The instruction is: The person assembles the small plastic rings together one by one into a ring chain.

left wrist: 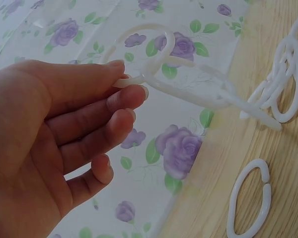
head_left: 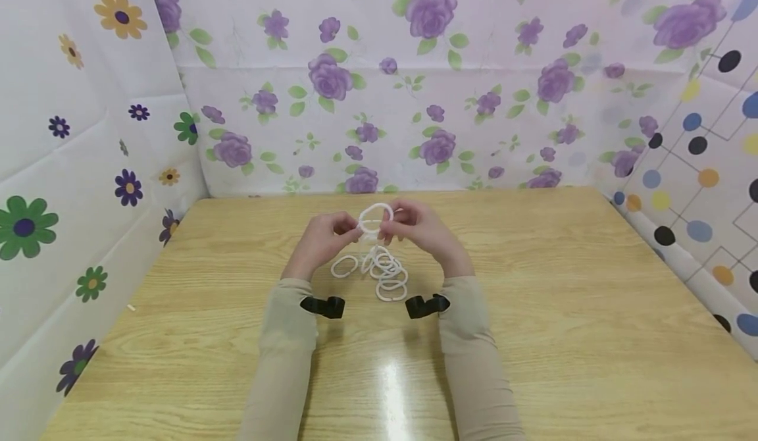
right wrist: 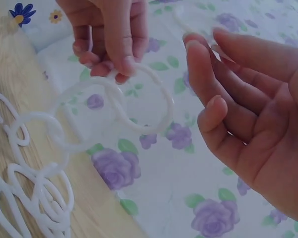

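My left hand pinches a white plastic chain link between thumb and forefinger; the other fingers curl loosely below. Joined links hang from it down to a small heap of white links on the table. Opposite, my right hand pinches another white link by its edge, partly hidden behind the fingertips in the right wrist view. Both hands are raised close together above the heap. A single loose link with a gap in its side lies left of the heap.
The wooden table spreads out on both sides of the arms. Purple-flowered cloth hangs behind its far edge, and patterned sheets stand at left and right. Each wrist carries a black camera mount.
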`<move>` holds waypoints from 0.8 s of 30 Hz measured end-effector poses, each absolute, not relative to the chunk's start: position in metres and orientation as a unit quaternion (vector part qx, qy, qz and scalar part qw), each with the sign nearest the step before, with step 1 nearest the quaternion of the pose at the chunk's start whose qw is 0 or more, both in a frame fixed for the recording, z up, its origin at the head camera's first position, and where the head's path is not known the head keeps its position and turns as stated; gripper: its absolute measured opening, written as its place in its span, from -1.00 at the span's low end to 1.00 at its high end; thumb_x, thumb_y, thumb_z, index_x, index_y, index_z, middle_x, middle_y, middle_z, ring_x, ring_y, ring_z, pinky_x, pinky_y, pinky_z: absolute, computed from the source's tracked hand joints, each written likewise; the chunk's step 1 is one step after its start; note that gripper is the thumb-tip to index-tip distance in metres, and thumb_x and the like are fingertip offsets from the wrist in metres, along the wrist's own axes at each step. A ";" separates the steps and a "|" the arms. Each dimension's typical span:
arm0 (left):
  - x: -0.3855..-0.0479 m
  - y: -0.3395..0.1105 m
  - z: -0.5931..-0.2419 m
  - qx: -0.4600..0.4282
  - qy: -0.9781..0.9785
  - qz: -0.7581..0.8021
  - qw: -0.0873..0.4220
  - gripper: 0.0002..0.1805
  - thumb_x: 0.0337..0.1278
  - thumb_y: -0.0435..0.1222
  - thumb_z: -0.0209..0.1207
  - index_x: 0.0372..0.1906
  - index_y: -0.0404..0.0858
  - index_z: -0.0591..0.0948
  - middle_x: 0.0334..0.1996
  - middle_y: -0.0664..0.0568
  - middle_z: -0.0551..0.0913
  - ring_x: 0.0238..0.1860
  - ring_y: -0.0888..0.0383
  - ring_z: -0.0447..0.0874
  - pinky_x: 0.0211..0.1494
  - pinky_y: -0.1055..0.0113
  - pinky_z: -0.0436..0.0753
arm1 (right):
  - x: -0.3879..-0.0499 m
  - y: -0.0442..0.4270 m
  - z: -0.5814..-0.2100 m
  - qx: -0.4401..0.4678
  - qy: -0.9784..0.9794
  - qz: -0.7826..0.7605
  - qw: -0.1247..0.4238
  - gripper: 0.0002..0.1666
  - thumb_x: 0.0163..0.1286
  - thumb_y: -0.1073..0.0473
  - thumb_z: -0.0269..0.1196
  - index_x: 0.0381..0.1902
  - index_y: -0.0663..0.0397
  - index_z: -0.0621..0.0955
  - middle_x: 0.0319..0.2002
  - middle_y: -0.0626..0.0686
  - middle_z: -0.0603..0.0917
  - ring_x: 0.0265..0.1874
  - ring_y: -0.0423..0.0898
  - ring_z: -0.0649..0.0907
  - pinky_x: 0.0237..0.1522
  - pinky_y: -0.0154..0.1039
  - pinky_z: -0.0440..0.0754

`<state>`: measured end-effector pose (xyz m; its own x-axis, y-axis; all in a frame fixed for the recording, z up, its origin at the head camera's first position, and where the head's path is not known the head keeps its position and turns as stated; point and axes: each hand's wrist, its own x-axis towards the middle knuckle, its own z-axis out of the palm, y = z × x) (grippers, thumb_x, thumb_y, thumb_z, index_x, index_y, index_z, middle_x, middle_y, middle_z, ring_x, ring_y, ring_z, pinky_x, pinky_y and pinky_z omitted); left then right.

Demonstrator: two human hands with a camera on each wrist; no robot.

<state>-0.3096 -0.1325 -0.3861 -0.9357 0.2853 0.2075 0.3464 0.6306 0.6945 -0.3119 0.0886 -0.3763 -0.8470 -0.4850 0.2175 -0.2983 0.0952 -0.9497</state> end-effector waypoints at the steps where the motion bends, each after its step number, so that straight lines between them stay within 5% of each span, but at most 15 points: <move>1: -0.310 -0.132 -0.386 -0.174 -0.902 -0.393 0.037 -0.81 0.26 -0.20 0.21 -0.23 -0.26 0.68 -0.35 -0.07 0.74 -0.29 0.07 0.64 -0.13 0.21 0.57 | -0.313 0.091 -0.376 -0.254 0.736 -0.624 0.064 -0.89 0.39 0.23 0.22 -0.21 0.17 0.52 -0.47 -0.15 0.73 -0.46 -0.19 0.69 -0.31 -0.28 0.52; 9: -0.309 -0.131 -0.388 -0.173 -0.903 -0.391 0.034 -0.80 0.27 -0.19 0.20 -0.25 -0.26 0.67 -0.37 -0.06 0.73 -0.32 0.10 0.63 -0.18 0.26 0.55 | -0.322 0.104 -0.382 -0.171 0.732 -0.659 0.029 -0.71 0.52 0.05 0.06 -0.18 0.18 0.55 -0.48 -0.20 0.74 -0.49 -0.25 0.71 -0.38 -0.35 0.50; 15: -0.308 -0.128 -0.386 -0.173 -0.905 -0.389 0.024 -0.80 0.27 -0.16 0.20 -0.24 -0.22 0.68 -0.36 -0.03 0.73 -0.29 0.11 0.62 -0.17 0.26 0.55 | -0.323 0.106 -0.384 -0.145 0.729 -0.669 0.008 -0.78 0.45 0.16 0.16 -0.21 0.23 0.62 -0.52 -0.17 0.65 -0.53 -0.26 0.57 -0.38 -0.39 0.51; 24: -0.305 -0.122 -0.384 -0.192 -0.898 -0.395 0.020 -0.81 0.26 -0.15 0.22 -0.29 -0.19 0.68 -0.39 -0.01 0.72 -0.32 0.13 0.59 -0.21 0.30 0.53 | -0.322 0.103 -0.390 -0.173 0.714 -0.678 0.033 -0.94 0.34 0.29 0.25 -0.25 0.12 0.56 -0.50 -0.17 0.72 -0.49 -0.22 0.66 -0.40 -0.37 0.49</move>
<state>-0.3054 -0.1223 -0.3836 -0.9254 0.3294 0.1876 0.3610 0.6147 0.7013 -0.3224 0.1025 -0.3896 -0.9380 -0.2913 0.1877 -0.2027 0.0221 -0.9790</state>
